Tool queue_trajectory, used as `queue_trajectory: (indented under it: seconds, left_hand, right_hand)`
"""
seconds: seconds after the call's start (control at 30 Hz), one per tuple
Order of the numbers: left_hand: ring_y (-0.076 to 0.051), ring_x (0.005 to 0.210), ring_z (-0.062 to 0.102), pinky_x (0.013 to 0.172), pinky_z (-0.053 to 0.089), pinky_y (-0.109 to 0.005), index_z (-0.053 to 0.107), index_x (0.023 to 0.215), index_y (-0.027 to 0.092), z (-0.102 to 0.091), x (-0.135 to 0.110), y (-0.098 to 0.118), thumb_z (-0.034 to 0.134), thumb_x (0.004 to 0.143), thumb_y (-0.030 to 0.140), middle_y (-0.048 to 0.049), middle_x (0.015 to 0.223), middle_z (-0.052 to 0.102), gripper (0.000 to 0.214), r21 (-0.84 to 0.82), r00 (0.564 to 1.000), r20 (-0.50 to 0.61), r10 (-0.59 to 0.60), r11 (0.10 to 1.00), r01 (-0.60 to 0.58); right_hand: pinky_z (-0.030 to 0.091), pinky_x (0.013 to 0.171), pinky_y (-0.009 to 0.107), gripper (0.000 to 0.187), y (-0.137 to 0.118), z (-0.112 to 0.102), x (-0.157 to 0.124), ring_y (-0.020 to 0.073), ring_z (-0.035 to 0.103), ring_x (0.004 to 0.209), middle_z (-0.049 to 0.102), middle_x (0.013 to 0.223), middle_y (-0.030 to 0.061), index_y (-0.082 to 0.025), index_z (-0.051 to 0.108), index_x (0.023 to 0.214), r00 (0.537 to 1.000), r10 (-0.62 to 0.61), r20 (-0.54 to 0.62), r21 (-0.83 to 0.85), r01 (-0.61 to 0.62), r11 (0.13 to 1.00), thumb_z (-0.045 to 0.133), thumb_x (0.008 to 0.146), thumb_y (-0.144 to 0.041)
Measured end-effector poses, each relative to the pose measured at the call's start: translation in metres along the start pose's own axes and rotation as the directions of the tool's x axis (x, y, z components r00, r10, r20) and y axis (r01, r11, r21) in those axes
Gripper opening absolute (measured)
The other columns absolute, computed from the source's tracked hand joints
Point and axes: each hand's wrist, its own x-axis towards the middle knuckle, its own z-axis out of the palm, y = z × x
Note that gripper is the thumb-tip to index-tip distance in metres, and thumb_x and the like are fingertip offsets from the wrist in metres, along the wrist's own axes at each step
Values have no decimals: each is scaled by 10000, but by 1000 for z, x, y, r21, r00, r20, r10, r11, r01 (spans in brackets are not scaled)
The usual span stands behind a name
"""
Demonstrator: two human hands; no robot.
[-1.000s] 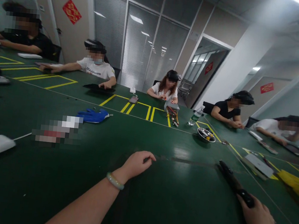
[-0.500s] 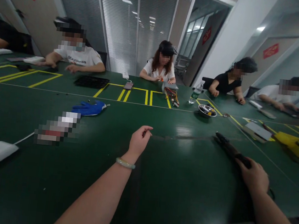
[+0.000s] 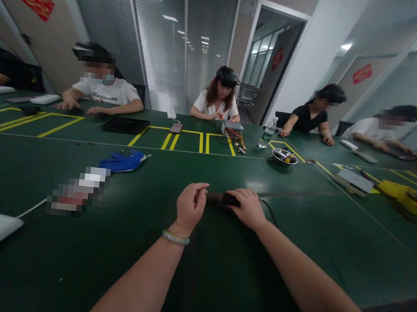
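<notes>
Tool (image 3: 229,199), dark and corded, is occupying the gap between our two hands, over the green table (image 3: 334,238); we are not able to tell whether it is touching the surface. With the right hand (image 3: 247,209) we are gripping its black end firmly, the fingers closing over the top. Its black cord (image 3: 270,212) is curving out on the far side of the right wrist. A blurred brownish section is pointing toward the left hand (image 3: 190,204). Here we are curling the fingers loosely inward; we are not able to tell whether they are holding anything. A pale bangle (image 3: 175,237) is encircling the left wrist. To the left, a blue glove (image 3: 124,162) is lying on the table. Farther off to the right, a metal bowl (image 3: 285,157) is holding small parts, and a clear bottle (image 3: 268,133) is standing near it.
</notes>
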Motion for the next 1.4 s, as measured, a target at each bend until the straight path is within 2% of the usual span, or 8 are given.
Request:
queue_trajectory:
  seconds: [0.27,0.4,0.6,0.73,0.9,1.0,1.17,1.4]
  left_hand:
    - [-197,995,594,922,463,-353,596,1148,211,10,5,1,472,917,201,-52,1065,660,262,226,976,214,28,971,-77]
    - [-197,1136,564,1005,433,-372,580,1207,238,14,4,2,477,936,258,-33,1202,635,291,259,932,362,27,957,-129]
    - [-213,1151,567,1026,392,-430,560,1273,275,16,0,3,470,949,454,-17,1242,632,381,325,854,520,-11,927,-186]
    - [-231,1140,565,994,390,-429,566,1272,273,16,0,4,509,908,543,-32,1237,633,457,347,828,561,-21,914,-212]
    - [-235,1125,563,974,383,-421,559,1274,287,16,0,4,537,894,542,-29,1234,635,458,352,821,570,-31,912,-210]
    - [-231,1101,570,944,394,-408,569,1260,303,16,-1,5,546,890,535,-18,1220,641,438,358,821,571,-25,907,-221]
    - [-233,1068,581,912,400,-395,596,1233,307,15,-1,8,593,854,517,-14,1186,657,433,364,818,574,-23,903,-230]
    - [-225,956,622,871,430,-382,645,1118,285,0,4,8,630,799,514,-7,1082,688,393,351,800,599,-37,910,-221]
  right_hand:
    - [295,1083,418,571,-25,19,12,237,448,1239,519,1338,68,-268,500,1352,986,-126,109,116,113,987,707,832,-383]
    - [320,1081,431,732,-13,-10,-17,260,398,1301,415,1435,84,-291,289,1496,992,120,35,50,-121,991,631,869,-447]
    - [468,840,385,489,23,-60,-83,294,608,1006,585,1179,159,-155,559,1254,775,582,246,-231,-536,812,523,913,-504]
    - [469,647,301,334,16,-77,-110,252,666,814,663,902,113,-149,599,957,664,597,450,-236,-557,797,573,886,-474]
    - [434,477,202,126,-24,-58,-107,155,658,578,673,770,29,-191,511,955,527,433,731,113,-720,685,571,869,-262]
    - [461,507,212,154,-41,-43,-93,158,662,600,677,789,36,-192,487,975,581,439,685,178,-718,672,576,861,-242]
    - [479,686,305,332,-40,-35,-62,240,663,832,669,931,103,-173,525,1031,784,574,237,-111,-565,818,632,855,-433]
    - [420,647,268,219,-14,-26,-28,207,640,797,679,824,52,-201,669,849,813,453,366,-149,-430,891,617,864,-414]
